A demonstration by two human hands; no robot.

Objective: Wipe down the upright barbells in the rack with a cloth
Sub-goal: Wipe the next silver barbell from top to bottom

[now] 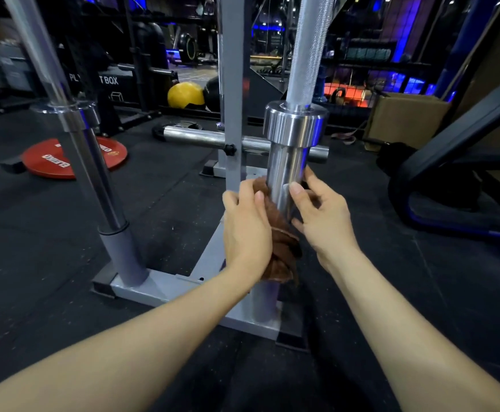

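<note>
While the left hand (247,230) holds a brown cloth (281,248) against the near barbell's sleeve (286,179), its fingers curled round the fabric, the right hand (324,217) comes in from the other side with fingers spread and loosely bent, thumb tip touching the polished steel and gripping nothing. The cloth is bunched low on the sleeve, hanging down just above the grey socket tube (265,304) that the bar stands in. Above the hands sits the thick collar (295,123), and the knurled shaft (308,46) rises out of view.

To the left, well apart, a second barbell (73,126) stands tilted in its own tube on the same grey rack base (183,289). Between the two bars rises the rack's upright post (231,84), with a chrome horizontal peg (195,136) crossing behind the sleeve being wiped, close at its back.

Black rubber floor (49,248) lies open on the near side and to the left. A red weight plate (73,157) lies flat beyond the second bar, a yellow medicine ball (184,95) farther back beside a dark one. On the right, a black bench frame (451,162) crowds that side, with a cardboard box (406,120) behind it; I cannot see inside it.
</note>
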